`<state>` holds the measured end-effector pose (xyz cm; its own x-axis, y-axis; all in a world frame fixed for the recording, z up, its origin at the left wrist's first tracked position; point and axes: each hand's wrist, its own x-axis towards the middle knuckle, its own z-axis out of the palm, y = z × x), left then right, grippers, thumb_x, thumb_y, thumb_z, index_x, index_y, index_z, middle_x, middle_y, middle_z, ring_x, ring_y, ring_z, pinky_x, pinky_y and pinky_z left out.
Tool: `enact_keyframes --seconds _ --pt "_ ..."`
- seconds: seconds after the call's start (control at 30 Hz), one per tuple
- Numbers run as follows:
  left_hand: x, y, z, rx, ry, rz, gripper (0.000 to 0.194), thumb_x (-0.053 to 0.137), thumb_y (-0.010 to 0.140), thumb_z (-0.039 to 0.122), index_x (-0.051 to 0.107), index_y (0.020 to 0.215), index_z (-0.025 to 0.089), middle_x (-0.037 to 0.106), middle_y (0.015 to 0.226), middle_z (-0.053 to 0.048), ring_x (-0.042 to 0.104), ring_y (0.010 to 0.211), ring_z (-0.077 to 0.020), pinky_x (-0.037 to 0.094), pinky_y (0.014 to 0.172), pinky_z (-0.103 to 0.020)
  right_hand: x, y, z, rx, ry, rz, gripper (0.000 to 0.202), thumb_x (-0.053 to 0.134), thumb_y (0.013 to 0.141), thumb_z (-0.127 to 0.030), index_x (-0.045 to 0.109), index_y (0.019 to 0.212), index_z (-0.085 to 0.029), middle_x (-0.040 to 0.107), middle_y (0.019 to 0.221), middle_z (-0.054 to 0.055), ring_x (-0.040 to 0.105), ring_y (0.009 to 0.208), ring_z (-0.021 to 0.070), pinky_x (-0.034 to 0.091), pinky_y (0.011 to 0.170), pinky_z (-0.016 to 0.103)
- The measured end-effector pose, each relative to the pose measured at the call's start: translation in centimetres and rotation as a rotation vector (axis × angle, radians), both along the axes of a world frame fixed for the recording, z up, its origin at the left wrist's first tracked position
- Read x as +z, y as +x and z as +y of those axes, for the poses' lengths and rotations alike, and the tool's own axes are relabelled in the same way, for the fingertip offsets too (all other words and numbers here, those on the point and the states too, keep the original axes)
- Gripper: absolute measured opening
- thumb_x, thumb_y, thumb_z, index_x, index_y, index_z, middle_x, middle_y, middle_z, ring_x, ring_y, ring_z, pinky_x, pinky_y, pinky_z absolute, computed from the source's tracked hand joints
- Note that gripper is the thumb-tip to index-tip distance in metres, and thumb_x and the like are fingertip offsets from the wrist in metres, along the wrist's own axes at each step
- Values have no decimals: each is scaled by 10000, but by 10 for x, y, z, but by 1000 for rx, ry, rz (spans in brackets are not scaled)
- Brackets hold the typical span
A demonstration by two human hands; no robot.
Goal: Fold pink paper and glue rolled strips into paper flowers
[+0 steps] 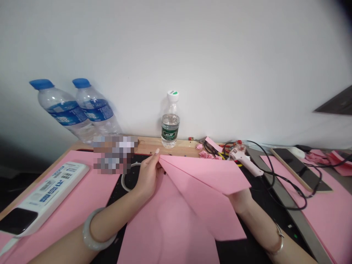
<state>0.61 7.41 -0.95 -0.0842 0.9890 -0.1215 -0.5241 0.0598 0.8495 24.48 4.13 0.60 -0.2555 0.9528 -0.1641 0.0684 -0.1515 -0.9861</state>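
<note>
Left hand (pixel 148 176) pinches the pointed corner of the folded pink paper (pixel 205 185) between thumb and fingers. Right hand (pixel 241 200) is at the paper's other end, fingers hidden behind it, can't tell if they're closed. Paper is up between both hands, tilted, creases fanning out from the left-hand point, over a flat pink sheet (pixel 170 227) on the black mat (pixel 247 238). Pale bangle (pixel 88 234) on left wrist, thin metal bracelet (pixel 281 240) on right.

White ring (pixel 124 180) on the mat just beside the left hand. Past the paper: small pink paper pieces (pixel 204 154), then a pale glue gun (pixel 246 163) among black cables (pixel 293 208). Small water bottle (pixel 169 132) with white cap upright by the wall (pixel 220 66).

Far left: two big blue-capped bottles (pixel 68 113), a pixelated patch in front, a white device with dark screen (pixel 60 194) lying on another pink sheet (pixel 100 161). Far right: dark flat phone-like slab (pixel 299 170) on more pink paper (pixel 324 205), crumpled pink bits (pixel 316 157) behind. Wooden tabletop (pixel 150 144) shows along the back
</note>
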Motion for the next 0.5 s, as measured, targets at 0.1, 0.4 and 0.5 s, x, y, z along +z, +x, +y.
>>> enact_keyframes --seconds 0.1,0.4,0.5 --pt "-1 -2 0 2 12 34 352 650 810 422 513 612 165 480 543 51 440 474 -73 346 453 -180 6 2 6 -104 -164 329 755 198 819 -764 472 1338 -290 570 1320 44 478 1251 292 420 961 460" --pt "7 -12 -1 -69 22 149 342 655 796 464 593 664 154 590 590 -3 573 527 -111 472 523 -205 26 18 8 -139 -143 330 677 494 754 -706 534 1273 -273 632 1233 82 593 1106 306 474 872 447" --pt "9 -18 -6 -73 4 190 309 666 794 449 622 708 156 615 608 -7 615 541 -122 499 538 -206 23 16 7 -128 -190 234 479 736 700 -415 624 1131 -238 715 1040 68 674 901 239 519 783 357"
